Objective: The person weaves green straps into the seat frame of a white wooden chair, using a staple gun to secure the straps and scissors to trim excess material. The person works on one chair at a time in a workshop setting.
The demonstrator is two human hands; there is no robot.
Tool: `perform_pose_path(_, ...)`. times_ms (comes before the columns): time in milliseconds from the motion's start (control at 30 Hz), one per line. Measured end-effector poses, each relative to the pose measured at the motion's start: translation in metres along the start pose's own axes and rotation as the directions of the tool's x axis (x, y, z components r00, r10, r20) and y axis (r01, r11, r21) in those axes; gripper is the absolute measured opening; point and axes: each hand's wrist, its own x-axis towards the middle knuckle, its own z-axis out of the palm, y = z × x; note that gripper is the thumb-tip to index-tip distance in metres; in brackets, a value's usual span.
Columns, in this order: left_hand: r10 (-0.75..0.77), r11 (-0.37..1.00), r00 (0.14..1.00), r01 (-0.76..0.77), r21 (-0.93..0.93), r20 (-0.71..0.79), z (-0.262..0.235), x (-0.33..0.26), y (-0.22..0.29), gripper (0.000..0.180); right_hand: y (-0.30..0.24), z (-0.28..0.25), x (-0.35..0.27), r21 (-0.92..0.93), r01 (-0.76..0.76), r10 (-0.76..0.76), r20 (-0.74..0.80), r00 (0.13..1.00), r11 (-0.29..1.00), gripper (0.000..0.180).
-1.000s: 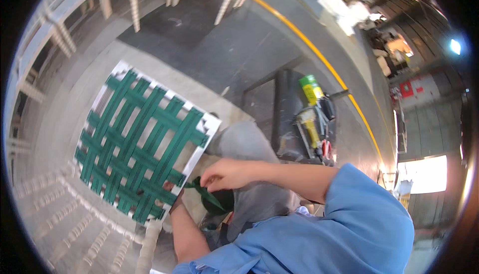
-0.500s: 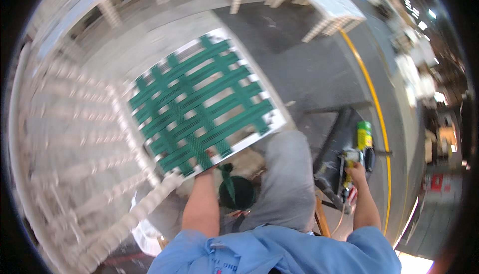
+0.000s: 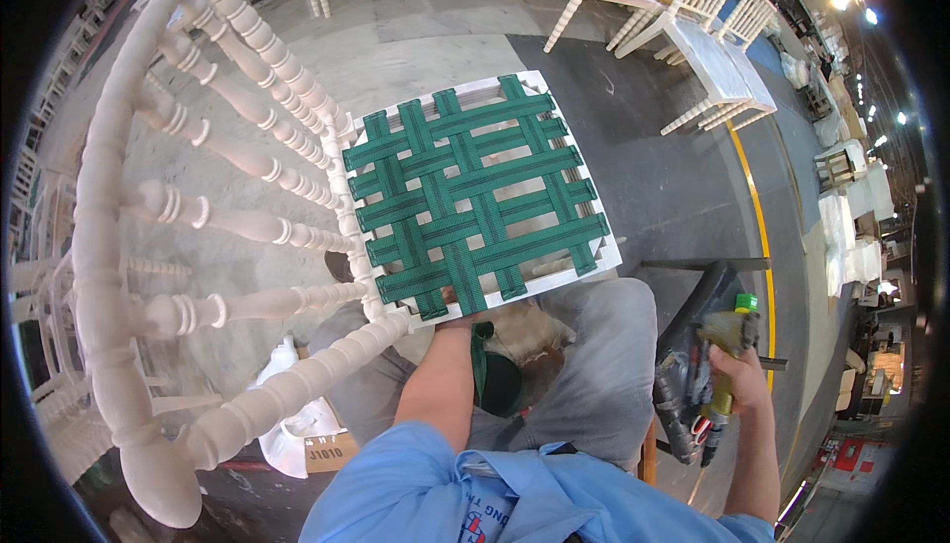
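1. Green webbing [image 3: 473, 202] was woven criss-cross over the white seat frame [image 3: 594, 256] of a white wooden chair [image 3: 247, 226]; the chair lay tipped, seat edge resting on the person's grey-trousered lap, turned spindles running away to the seat's left.
2. Handling judgement: straps looked soft but stretched taut; frame stiff, probably fairly light yet bulky. Best hold seemed the bare frame rim, not the straps.
3. Left hand [image 3: 457, 308] was at the near edge of the seat, right under the webbing ends. Fingers tucked behind the frame, mostly hidden; cannot tell how far closed.
4. Right hand [image 3: 730, 377] was well to the seat's right and lower, fingers wrapped tight round the handle of a yellow-green power tool [image 3: 714, 360], likely a staple gun.
5. A dark green webbing roll [image 3: 495, 380] sat just below the seat, between the knees.
6. More white chairs [image 3: 712, 19] stood beyond the seat's far edge.
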Motion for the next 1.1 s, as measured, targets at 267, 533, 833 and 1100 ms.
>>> perform_pose_path(267,-0.015,1.0,1.0,0.015,-0.019,0.018,0.007,-0.004,0.008,0.041,-0.006,0.214,0.027,-0.087,-0.046,0.082,0.472,0.878,0.995,0.037)
perform_pose_path(533,-0.035,0.999,0.999,0.035,-0.032,-0.003,-0.013,-0.009,0.003,0.042,0.011,0.284,0.042,-0.128,-0.013,0.08,0.538,0.839,0.992,0.029)
perform_pose_path(833,-0.037,0.998,0.999,0.036,-0.043,-0.013,-0.008,-0.011,0.006,0.042,0.019,0.298,0.04,-0.24,0.031,0.088,0.467,0.88,0.97,0.033)
perform_pose_path(1100,-0.037,0.998,0.999,0.036,-0.053,-0.029,-0.013,-0.016,0.005,0.043,0.023,0.306,0.036,-0.261,0.022,0.111,0.482,0.869,0.965,0.043)
